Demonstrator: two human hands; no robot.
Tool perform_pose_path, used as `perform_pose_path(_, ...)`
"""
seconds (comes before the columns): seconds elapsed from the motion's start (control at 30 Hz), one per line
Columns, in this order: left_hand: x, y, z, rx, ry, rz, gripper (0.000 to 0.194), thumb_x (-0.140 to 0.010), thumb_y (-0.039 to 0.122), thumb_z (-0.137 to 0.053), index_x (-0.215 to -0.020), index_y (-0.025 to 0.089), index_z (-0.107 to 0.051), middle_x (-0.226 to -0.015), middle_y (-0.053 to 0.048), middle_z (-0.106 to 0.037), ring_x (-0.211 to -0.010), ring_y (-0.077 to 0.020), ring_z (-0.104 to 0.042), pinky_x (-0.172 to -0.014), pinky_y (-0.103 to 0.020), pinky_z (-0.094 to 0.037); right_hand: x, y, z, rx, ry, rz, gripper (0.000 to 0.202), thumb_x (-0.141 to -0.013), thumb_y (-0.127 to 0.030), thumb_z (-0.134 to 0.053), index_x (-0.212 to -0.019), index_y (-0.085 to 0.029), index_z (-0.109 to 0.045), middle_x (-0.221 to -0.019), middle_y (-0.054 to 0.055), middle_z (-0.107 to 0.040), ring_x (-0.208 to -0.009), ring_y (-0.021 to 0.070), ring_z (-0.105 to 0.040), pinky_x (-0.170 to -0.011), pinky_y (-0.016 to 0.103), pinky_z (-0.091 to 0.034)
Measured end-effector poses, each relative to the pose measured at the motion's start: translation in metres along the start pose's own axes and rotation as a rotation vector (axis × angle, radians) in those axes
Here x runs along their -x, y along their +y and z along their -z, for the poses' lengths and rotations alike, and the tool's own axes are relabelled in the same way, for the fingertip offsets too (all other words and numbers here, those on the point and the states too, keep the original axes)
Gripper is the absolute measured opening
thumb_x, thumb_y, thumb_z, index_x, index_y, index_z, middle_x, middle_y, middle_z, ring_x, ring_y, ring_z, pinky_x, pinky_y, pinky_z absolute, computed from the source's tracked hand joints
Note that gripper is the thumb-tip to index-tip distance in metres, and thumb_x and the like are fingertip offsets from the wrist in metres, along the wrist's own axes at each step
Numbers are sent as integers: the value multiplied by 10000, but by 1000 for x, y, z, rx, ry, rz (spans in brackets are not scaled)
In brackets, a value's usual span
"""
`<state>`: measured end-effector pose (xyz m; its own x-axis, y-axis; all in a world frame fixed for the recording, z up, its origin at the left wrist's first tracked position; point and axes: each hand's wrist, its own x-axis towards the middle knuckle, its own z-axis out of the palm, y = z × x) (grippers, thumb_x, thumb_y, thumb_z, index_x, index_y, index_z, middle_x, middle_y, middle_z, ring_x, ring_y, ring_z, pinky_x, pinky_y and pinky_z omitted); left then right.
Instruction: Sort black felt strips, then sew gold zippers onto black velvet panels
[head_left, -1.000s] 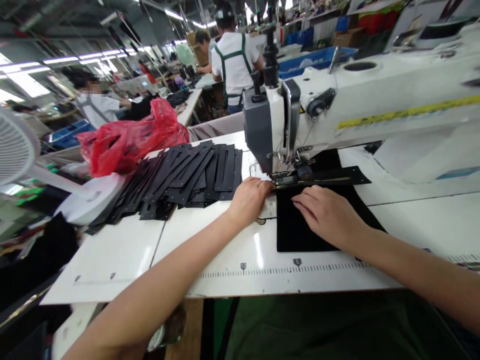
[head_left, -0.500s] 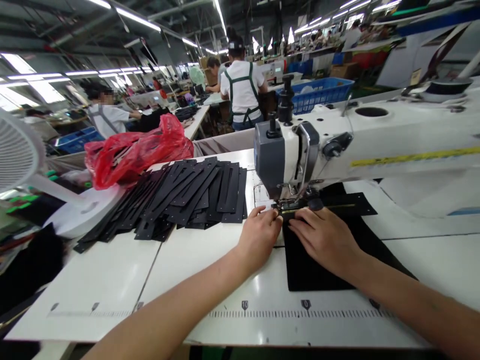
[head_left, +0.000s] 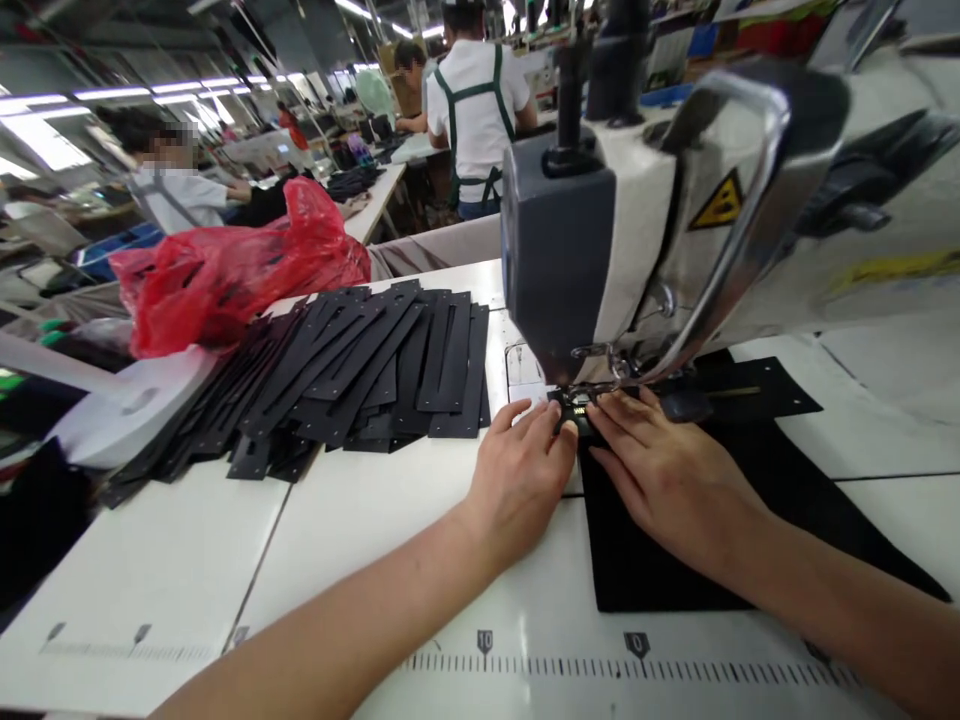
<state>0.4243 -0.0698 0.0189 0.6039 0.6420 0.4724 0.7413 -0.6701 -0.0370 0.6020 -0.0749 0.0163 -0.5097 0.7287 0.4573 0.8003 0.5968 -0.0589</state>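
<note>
A black fabric panel (head_left: 660,580) lies on the sewing machine's bed, with a black slotted strip (head_left: 784,388) across its upper part. Gold zipper teeth (head_left: 579,411) show in the slot between my hands, just before the presser foot. My left hand (head_left: 521,475) pinches the strip's left end between thumb and fingers; the exact grip is partly hidden. Flat on the strip and panel rests my right hand (head_left: 667,465), fingers stretched toward the needle area. Above both hands stands the sewing machine head (head_left: 559,250); the needle itself cannot be made out.
A pile of black slotted strips (head_left: 360,370) spreads over the table's left side. Behind it lies a red plastic bag (head_left: 240,265), beside a white fan base (head_left: 135,410). A printed ruler (head_left: 525,664) runs along the front edge. Other people work at tables beyond.
My head has come closer to the machine, so its head looks larger. Both hands remain at the presser foot; my right fingers now lie flatter and straighter on the strip.
</note>
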Motion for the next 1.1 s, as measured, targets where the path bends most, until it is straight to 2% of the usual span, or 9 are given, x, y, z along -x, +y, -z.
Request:
perform_pose_path(0.23,-4,-3,1,31,-5,-56,174,-892,99,-433,-942,89,-600,-988,-120,-663,-1009,-195,-609,-936,-368,-436,-1,2,1,29,-21,44,336,-888,-188,-429,-1130,-23,-594,-1186,181,-594,-1097,279,-551,-1009,445,-399)
perform_pose_path(0.5,-5,-4,-2,39,-8,-69,182,-889,103,-432,-982,119,-587,-970,-109,-659,-967,-194,-616,-896,-374,-472,-1,6,1,22,-6,47,317,-884,-174,-439,-1126,-29,-583,-1140,177,-621,-1046,255,-582,-964,432,-435)
perform_pose_path(0.63,-7,-7,-7,55,31,-82,190,-876,94,-437,-989,110,-589,-957,-124,-658,-941,-207,-622,-854,-385,-497,-4,7,1,-2,-8,38,319,-870,-160,-459,-1155,-61,-562,-1151,156,-618,-1073,249,-564,-952,424,-442)
perform_pose_path(0.83,-7,-9,-13,98,52,-60,168,-868,104,-464,-967,136,-596,-960,-100,-656,-934,-198,-619,-851,-381,-500,-4,9,0,-31,33,32,296,-858,-151,-469,-1126,-74,-570,-1104,135,-638,-1043,248,-573,-951,436,-438)
perform_pose_path(1.1,-9,-10,-14,89,33,-28,120,-864,116,-481,-901,137,-593,-975,-92,-652,-918,-190,-616,-867,-369,-490,-4,13,-5,-66,1,12,317,-866,-145,-454,-1168,-121,-550,-1081,114,-643,-1035,230,-579,-973,432,-422)
